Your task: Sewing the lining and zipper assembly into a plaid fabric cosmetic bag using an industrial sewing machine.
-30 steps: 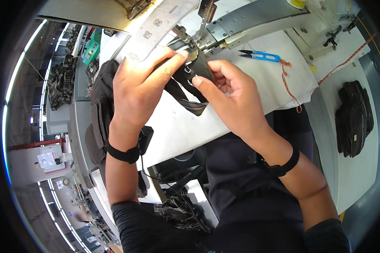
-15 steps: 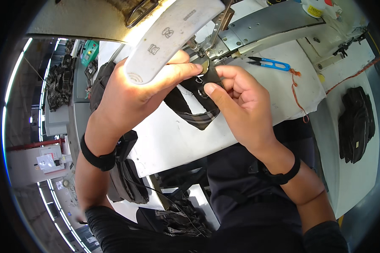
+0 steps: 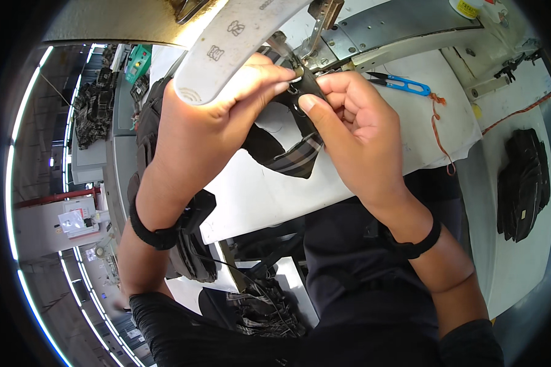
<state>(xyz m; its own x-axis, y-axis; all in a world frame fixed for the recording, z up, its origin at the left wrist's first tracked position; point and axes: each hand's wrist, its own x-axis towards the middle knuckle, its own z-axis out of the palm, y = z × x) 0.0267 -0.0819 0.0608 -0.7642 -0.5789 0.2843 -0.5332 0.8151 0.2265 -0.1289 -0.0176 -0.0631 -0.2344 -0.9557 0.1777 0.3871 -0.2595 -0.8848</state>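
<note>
A dark fabric piece (image 3: 269, 148) with a striped part (image 3: 297, 160) hangs in a loop over the white worktop. My left hand (image 3: 211, 131) is closed, its thumb and fingers pinching the upper end of the piece by the metal foot parts of a sewing machine (image 3: 232, 46). The machine's pale arm covers some of those fingers. My right hand (image 3: 364, 131) holds the same piece from the right, thumb on top and fingers curled beneath. Small shiny metal fittings (image 3: 295, 98) show on the fabric between my hands; their exact kind is unclear.
Blue-handled thread snips (image 3: 407, 84), tied to an orange cord (image 3: 436, 131), lie right of my right hand. Dark fabric pieces are stacked on the far-right surface (image 3: 523, 183) and at left (image 3: 150, 134). Patterned cloth (image 3: 266, 309) lies below the white worktop (image 3: 257, 211).
The fabric piece and both hands have shifted slightly up toward the machine's foot. My left thumb has drawn back a little. The whole view has also shifted slightly.
</note>
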